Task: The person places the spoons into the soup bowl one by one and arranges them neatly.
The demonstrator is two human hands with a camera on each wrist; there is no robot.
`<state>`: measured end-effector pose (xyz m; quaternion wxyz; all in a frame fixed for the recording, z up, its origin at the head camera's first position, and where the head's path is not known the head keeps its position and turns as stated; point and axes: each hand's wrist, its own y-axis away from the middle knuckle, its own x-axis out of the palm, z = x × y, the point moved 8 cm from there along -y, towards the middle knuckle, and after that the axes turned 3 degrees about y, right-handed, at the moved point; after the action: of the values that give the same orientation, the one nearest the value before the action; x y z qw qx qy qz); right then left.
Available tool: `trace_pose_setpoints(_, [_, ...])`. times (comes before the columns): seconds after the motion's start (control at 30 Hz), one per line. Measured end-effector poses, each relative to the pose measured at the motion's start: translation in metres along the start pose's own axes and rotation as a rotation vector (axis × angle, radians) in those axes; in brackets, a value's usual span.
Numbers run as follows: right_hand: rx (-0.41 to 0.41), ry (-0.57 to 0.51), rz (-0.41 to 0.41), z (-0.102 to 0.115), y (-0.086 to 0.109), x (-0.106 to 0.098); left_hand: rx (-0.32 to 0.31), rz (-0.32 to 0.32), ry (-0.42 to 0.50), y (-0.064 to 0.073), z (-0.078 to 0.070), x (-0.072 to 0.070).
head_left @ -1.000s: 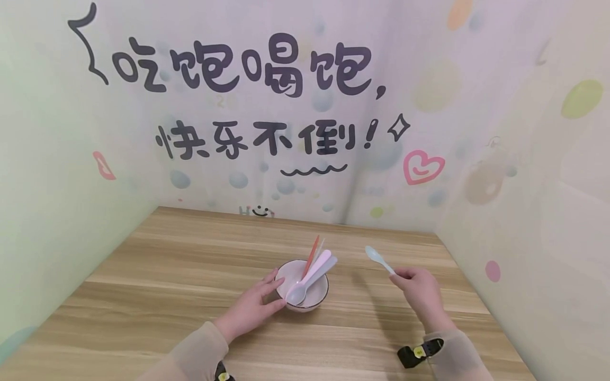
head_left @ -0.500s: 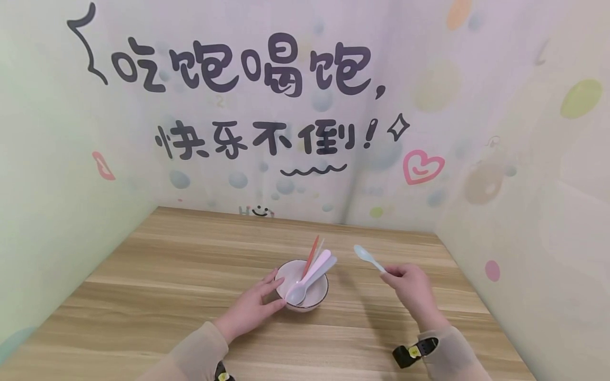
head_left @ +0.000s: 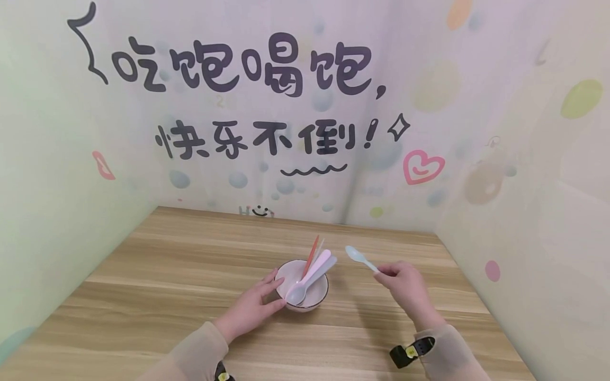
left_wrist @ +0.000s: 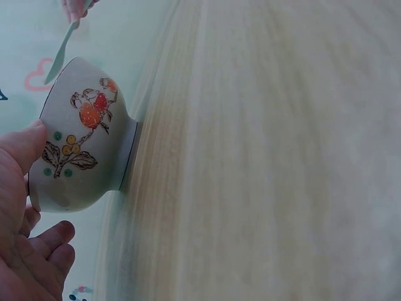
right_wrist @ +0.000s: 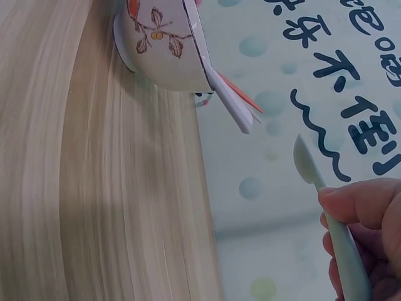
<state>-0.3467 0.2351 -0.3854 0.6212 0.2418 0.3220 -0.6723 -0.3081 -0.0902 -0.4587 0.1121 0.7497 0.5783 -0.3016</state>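
Observation:
A white bowl (head_left: 303, 309) with a dark rim stands upright on the table, its outside (left_wrist: 94, 147) painted with red fruit and leaves. Inside lean a pink spoon (head_left: 323, 259), a grey-lavender spoon (head_left: 297, 295), an orange-red stick-like handle (head_left: 312, 255) and a thin pale one. My left hand (head_left: 250, 312) holds the bowl's left side, thumb at the front and fingers along the rim; some fingers hang off it. To the right, my right hand (head_left: 405, 288) pinches a pale mint spoon (head_left: 356, 254) by its handle, above the table and apart from the bowl.
The wood-grain table (head_left: 190, 254) meets a back wall (head_left: 238, 185) with dark lettering and coloured dots. Side walls flank it left and right. A black strap device (head_left: 405, 355) sits on the right wrist.
My right hand has moved left with the mint spoon, bringing its bowl end closer to the white bowl. The left hand and the white bowl have stayed in place.

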Motion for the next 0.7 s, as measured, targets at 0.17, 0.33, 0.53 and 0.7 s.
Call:
trace_pose_setpoints(0.17, [-0.014, 0.007, 0.006, 0.004, 0.001, 0.001, 0.002, -0.002, -0.002, 0.000, 0.000, 0.000])
trace_pose_setpoints(0.33, [-0.017, 0.005, 0.028, 0.008, 0.003, 0.003, -0.001, -0.002, -0.004, 0.000, 0.000, 0.000])
trace_pose_setpoints(0.53, [-0.040, 0.009, 0.046, 0.012, 0.003, 0.006, 0.000, -0.002, 0.003, 0.000, 0.000, 0.000])
trace_pose_setpoints(0.7, [-0.070, 0.001, 0.053, 0.015, 0.003, 0.009, 0.002, 0.002, 0.007, 0.000, 0.000, 0.000])
